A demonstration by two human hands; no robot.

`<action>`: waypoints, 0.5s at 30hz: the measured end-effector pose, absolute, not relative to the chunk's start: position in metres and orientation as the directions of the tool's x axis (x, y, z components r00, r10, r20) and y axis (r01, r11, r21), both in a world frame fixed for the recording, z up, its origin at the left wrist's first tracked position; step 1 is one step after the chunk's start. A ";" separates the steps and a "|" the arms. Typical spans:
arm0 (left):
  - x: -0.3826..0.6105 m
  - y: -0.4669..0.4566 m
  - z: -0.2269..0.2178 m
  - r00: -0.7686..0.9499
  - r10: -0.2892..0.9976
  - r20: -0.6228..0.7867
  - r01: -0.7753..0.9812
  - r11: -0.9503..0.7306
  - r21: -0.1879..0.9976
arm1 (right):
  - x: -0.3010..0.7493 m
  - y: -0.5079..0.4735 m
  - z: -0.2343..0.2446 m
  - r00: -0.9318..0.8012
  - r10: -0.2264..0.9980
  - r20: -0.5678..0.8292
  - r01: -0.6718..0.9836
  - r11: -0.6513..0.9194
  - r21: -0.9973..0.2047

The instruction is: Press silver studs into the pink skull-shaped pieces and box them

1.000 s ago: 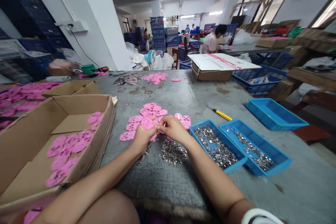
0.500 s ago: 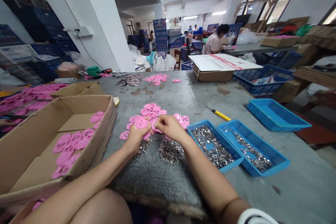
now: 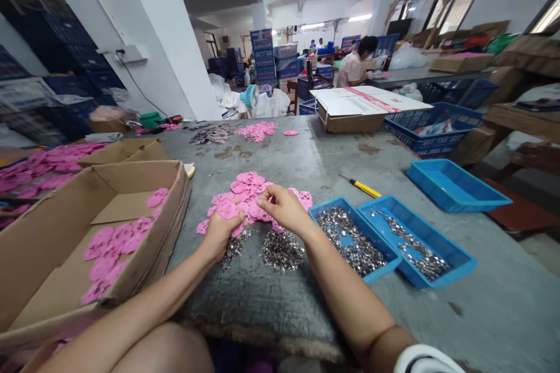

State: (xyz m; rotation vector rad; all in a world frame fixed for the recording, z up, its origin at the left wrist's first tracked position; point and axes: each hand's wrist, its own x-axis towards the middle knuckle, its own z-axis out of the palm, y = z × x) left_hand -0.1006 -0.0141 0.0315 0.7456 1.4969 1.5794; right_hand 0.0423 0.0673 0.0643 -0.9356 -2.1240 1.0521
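Head camera on the desk: the left hand [image 3: 219, 232] is gripping a flat, rounded pink piece with holes [image 3: 226, 209], lifted just in front of a loose pile of pink pieces [image 3: 247, 182] on the grey, worn-topped desk [image 3: 266, 309]! Beside it, the right hand [image 3: 283, 208] has thumb and fingers drawn together; whether anything sits between them, one cannot tell. Just below, a heap of small silvery metal parts [image 3: 282, 252]; to its right, a blue rectangular plastic tray [image 3: 389, 267] holding more.
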 end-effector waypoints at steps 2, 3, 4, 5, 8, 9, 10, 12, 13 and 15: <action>-0.100 -0.013 0.031 -0.479 0.872 -0.101 -0.165 0.023 0.986 | 0.042 0.068 0.064 -0.578 0.792 0.195 0.331 0.446 -0.831; -0.099 -0.013 0.031 -0.475 0.875 -0.095 -0.173 0.013 0.985 | 0.042 0.069 0.063 -0.577 0.792 0.196 0.332 0.448 -0.830; -0.098 -0.012 0.030 -0.472 0.877 -0.093 -0.183 0.006 0.983 | 0.042 0.069 0.063 -0.576 0.794 0.194 0.337 0.447 -0.829; -0.098 -0.011 0.030 -0.468 0.878 -0.094 -0.193 0.002 0.981 | 0.042 0.069 0.063 -0.574 0.797 0.189 0.344 0.444 -0.827; -0.097 -0.008 0.030 -0.461 0.882 -0.095 -0.206 -0.002 0.979 | 0.042 0.069 0.063 -0.570 0.804 0.171 0.371 0.437 -0.819; -0.097 -0.007 0.029 -0.461 0.883 -0.093 -0.206 -0.004 0.979 | 0.042 0.069 0.063 -0.570 0.804 0.170 0.376 0.439 -0.816; -0.097 -0.007 0.029 -0.462 0.882 -0.090 -0.206 -0.008 0.979 | 0.041 0.069 0.063 -0.572 0.802 0.171 0.378 0.443 -0.813; -0.097 -0.006 0.029 -0.463 0.882 -0.081 -0.207 -0.019 0.978 | 0.041 0.069 0.063 -0.574 0.799 0.176 0.381 0.452 -0.807; -0.096 -0.006 0.029 -0.462 0.884 -0.075 -0.207 -0.026 0.978 | 0.041 0.070 0.062 -0.574 0.799 0.181 0.381 0.456 -0.804; -0.095 -0.004 0.028 -0.453 0.890 -0.062 -0.202 -0.035 0.979 | 0.041 0.070 0.062 -0.573 0.797 0.190 0.382 0.465 -0.799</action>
